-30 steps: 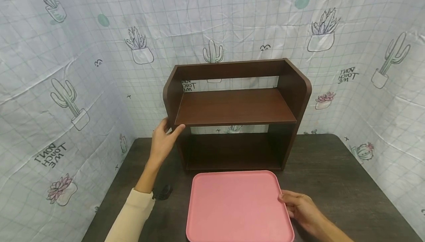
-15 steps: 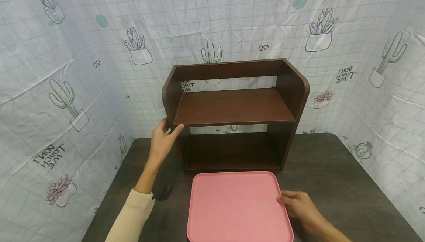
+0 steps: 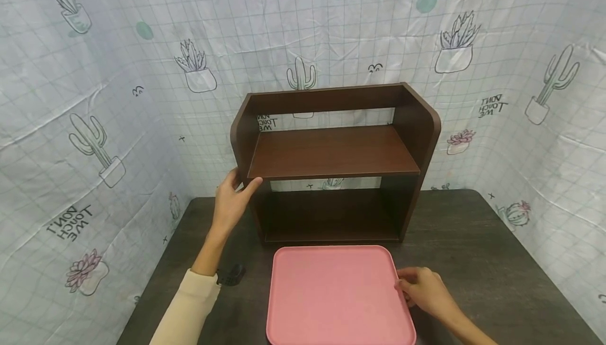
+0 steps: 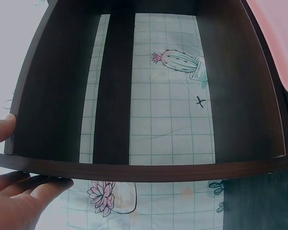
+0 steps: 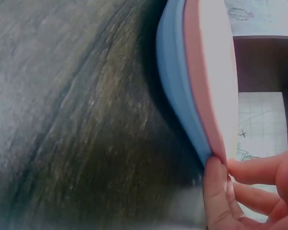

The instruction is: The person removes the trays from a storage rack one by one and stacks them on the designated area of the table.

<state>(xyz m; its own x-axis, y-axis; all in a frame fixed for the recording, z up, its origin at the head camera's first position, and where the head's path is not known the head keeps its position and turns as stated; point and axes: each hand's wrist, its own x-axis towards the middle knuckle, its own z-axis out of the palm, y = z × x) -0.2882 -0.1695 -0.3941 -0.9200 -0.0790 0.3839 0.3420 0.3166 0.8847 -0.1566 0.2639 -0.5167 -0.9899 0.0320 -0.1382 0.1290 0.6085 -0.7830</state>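
A dark brown two-tier shelf (image 3: 331,150) stands upright toward the back of the table. My left hand (image 3: 231,202) grips its left side panel at the height of the middle board, thumb in front, fingers on the outer face, as the left wrist view shows. Before the shelf lies a pink rectangular tray (image 3: 338,295) with rounded corners. My right hand (image 3: 423,288) pinches the tray's right rim between thumb and fingers. In the right wrist view a blue layer (image 5: 175,81) shows directly beneath the pink rim; the rest of it is hidden.
A dark wood-grain table (image 3: 473,250) carries everything. White cloth printed with cacti (image 3: 303,29) surrounds the back and both sides. Beside the left wrist is a small black device (image 3: 232,275).
The pink tray has shifted slightly toward me and left at its right side. My right hand has moved a little with it, fingers adjusting on the rim. The left hand stays put.
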